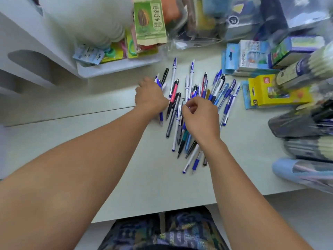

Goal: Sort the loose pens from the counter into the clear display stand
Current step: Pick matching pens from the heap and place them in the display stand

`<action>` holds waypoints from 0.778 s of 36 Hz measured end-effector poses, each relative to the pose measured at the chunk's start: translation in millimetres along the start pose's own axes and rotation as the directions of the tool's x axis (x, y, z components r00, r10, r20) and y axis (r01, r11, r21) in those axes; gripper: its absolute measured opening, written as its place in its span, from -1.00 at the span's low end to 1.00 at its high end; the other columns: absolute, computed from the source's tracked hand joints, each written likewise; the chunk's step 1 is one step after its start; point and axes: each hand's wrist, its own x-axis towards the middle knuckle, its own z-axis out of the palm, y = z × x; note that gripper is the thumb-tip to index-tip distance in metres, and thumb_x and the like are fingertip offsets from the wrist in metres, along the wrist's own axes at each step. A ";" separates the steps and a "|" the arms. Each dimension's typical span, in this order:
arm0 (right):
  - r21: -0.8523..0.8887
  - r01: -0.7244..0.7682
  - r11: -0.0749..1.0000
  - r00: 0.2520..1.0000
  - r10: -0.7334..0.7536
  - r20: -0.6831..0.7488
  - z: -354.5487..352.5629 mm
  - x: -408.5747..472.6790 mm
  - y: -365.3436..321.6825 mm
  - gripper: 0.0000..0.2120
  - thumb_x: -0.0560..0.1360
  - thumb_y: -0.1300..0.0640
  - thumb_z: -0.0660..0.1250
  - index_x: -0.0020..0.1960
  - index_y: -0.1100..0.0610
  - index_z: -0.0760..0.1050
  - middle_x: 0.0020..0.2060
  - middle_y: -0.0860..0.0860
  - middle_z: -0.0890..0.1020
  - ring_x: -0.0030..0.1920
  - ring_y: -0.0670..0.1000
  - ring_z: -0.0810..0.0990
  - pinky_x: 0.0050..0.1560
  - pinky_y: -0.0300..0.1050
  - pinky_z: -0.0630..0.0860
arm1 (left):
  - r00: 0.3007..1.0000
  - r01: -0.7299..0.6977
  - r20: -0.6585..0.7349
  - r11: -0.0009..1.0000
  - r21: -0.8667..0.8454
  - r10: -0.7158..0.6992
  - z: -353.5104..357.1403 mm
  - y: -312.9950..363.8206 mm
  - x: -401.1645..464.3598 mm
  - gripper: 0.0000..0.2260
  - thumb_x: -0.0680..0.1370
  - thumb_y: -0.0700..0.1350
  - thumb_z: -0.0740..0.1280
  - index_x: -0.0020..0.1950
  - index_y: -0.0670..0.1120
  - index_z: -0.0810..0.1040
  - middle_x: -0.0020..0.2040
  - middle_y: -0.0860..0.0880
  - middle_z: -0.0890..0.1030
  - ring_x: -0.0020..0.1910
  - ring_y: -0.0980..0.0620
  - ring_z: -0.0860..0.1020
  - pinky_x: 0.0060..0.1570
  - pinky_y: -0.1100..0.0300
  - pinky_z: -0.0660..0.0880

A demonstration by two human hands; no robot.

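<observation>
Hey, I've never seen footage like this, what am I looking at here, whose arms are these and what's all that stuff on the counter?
There is no machine. The single picture comes from a camera worn on a person's head, looking down at their own two bare arms. On the pale counter lies a pile of loose pens, mostly blue and white, with a pink one and a grey one. The left hand rests over pens at the pile's left edge. The right hand has curled fingers that seem to pinch a pen. A yellow box sits to the right, and a white tray of small goods behind.
</observation>
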 end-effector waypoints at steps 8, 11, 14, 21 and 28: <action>0.027 0.056 0.998 0.990 -0.059 0.130 8.4 -6.3 -4.9 -0.89 0.57 0.07 0.35 0.00 0.08 0.62 -0.22 -0.08 0.63 -0.20 -0.07 0.60 -0.12 -0.04 0.60 | 0.996 -0.033 0.084 0.998 0.051 0.029 3.4 -24.0 -31.5 -0.93 0.58 -0.19 0.30 -0.01 -0.18 0.46 0.01 -0.18 0.52 -0.07 -0.18 0.51 -0.15 0.11 0.36; 0.032 0.096 0.995 0.982 -0.100 0.163 11.1 -10.2 -10.5 -0.88 0.58 0.06 0.35 0.00 0.08 0.62 -0.21 -0.10 0.61 -0.19 -0.12 0.58 -0.13 -0.13 0.54 | 0.977 0.071 0.209 0.983 -0.169 -0.035 -2.8 -44.1 -44.1 -0.83 0.53 -0.18 0.31 -0.23 -0.14 0.38 -0.29 -0.11 0.47 -0.34 -0.08 0.43 -0.38 0.16 0.30; 0.107 0.119 0.987 0.980 -0.134 0.147 17.5 -18.9 -22.0 -0.85 0.58 0.04 0.36 -0.02 0.09 0.65 -0.20 -0.08 0.66 -0.17 -0.14 0.59 -0.15 -0.27 0.50 | 0.907 0.319 0.418 0.741 -0.591 -0.057 -16.0 -65.5 -70.2 -0.83 0.58 -0.14 0.36 -0.16 -0.11 0.42 -0.30 -0.08 0.48 -0.44 0.01 0.44 -0.41 0.22 0.39; 0.680 -0.328 0.656 0.901 0.001 0.434 27.7 -60.1 -82.8 -0.80 0.69 0.05 0.22 0.23 0.05 0.55 -0.07 0.05 0.63 -0.16 0.03 0.63 -0.16 -0.11 0.60 | 0.807 0.448 0.544 0.365 -0.816 0.227 -68.2 -115.8 -144.6 -0.89 0.65 -0.14 0.31 -0.03 -0.05 0.41 -0.38 0.02 0.32 -0.50 0.07 0.27 -0.49 0.26 0.25; 0.689 -0.093 0.719 0.910 -0.219 0.352 42.2 -115.3 -147.3 -0.83 0.67 0.15 0.27 0.20 0.02 0.59 -0.11 0.04 0.72 -0.13 -0.04 0.64 -0.13 -0.15 0.55 | 0.822 0.357 0.469 0.349 -0.866 0.323 -103.1 -179.1 -195.1 -0.86 0.64 -0.13 0.32 -0.06 -0.08 0.39 -0.34 -0.02 0.38 -0.48 0.06 0.27 -0.48 0.24 0.28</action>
